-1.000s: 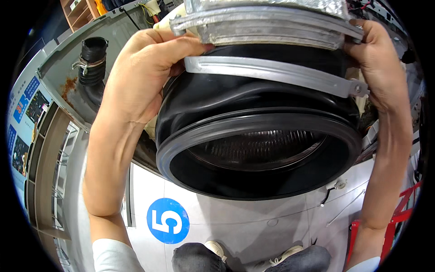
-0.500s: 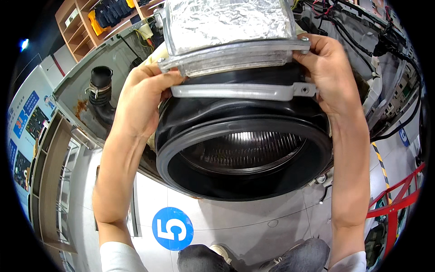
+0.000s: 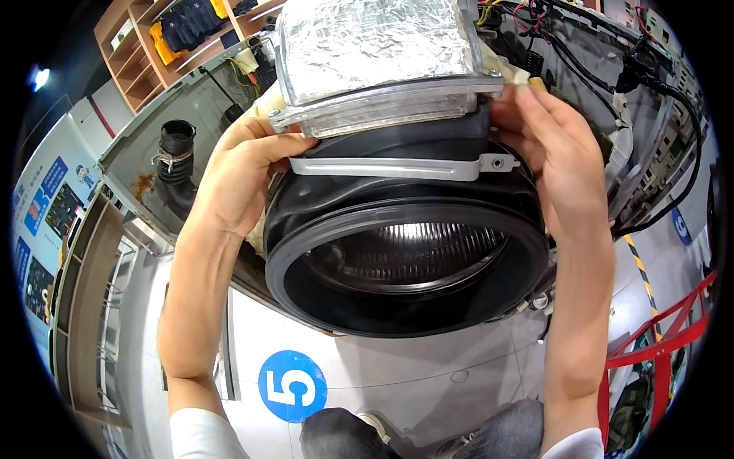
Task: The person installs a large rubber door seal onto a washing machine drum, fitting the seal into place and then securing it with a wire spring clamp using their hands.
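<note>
A foil-covered metal duct [image 3: 375, 50] sits over the black rubber door gasket [image 3: 409, 325] of an opened-up washing machine. Its bare metal flange [image 3: 390, 103] meets the gasket's rubber neck [image 3: 413, 140]. Below the flange, a thin silver clamp strip [image 3: 386, 167] lies across the neck. My left hand [image 3: 241, 172] is closed at the flange's left end, thumb along its lower edge and the other fingers mostly hidden behind. At the right side of the neck, my right hand [image 3: 562, 149] has bent fingers against the rubber, just under the flange's end; some fingertips are hidden.
Inside the gasket shows the ribbed metal drum [image 3: 413, 249]. A black corrugated hose [image 3: 176, 153] stands at the left of the cabinet, while dark wiring [image 3: 642, 73] runs along the right. A red metal frame [image 3: 661, 348] stands on the floor at the right.
The duct and its flange have shifted slightly left, and the clamp strip lies a little lower. My right fingers have moved off the flange's right end, down to the rubber neck.
</note>
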A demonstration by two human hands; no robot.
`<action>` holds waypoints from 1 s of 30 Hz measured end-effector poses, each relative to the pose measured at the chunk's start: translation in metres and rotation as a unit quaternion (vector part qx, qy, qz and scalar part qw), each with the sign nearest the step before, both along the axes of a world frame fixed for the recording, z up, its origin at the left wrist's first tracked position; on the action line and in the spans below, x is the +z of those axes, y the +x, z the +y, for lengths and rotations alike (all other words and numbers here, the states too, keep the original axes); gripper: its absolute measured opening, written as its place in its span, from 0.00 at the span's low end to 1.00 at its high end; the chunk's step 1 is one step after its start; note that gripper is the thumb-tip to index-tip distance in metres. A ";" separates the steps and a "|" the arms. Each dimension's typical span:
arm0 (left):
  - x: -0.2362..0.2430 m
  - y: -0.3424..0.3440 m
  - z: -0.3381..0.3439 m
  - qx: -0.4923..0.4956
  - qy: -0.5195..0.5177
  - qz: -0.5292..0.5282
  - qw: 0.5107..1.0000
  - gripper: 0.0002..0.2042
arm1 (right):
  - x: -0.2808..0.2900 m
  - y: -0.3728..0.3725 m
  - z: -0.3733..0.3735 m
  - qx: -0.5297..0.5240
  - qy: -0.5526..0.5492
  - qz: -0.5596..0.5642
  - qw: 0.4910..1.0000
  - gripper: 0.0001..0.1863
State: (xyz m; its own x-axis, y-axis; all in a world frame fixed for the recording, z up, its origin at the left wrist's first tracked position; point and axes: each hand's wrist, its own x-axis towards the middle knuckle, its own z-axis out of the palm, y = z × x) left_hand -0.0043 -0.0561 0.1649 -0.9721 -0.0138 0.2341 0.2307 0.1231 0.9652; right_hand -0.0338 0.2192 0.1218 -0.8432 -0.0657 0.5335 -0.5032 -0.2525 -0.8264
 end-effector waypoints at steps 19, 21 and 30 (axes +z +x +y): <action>-0.033 0.006 -0.024 -0.054 -0.031 0.132 0.989 0.08 | -0.017 0.022 -0.014 -0.121 0.106 0.109 0.981 0.16; -0.041 0.007 -0.017 -0.018 -0.053 0.181 0.982 0.08 | -0.019 0.018 -0.014 -0.149 0.121 0.123 0.974 0.15; -0.053 0.017 0.004 0.146 -0.264 0.442 0.845 0.09 | -0.018 0.015 -0.007 -0.102 0.060 0.104 0.987 0.12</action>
State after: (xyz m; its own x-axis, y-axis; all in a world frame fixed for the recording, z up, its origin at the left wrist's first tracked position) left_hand 0.0129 -0.0517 0.1123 -0.3879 0.1111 0.9150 0.7181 0.6588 0.2244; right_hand -0.0186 0.2124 0.1042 -0.7178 0.0214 0.6959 -0.6962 -0.0341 -0.7171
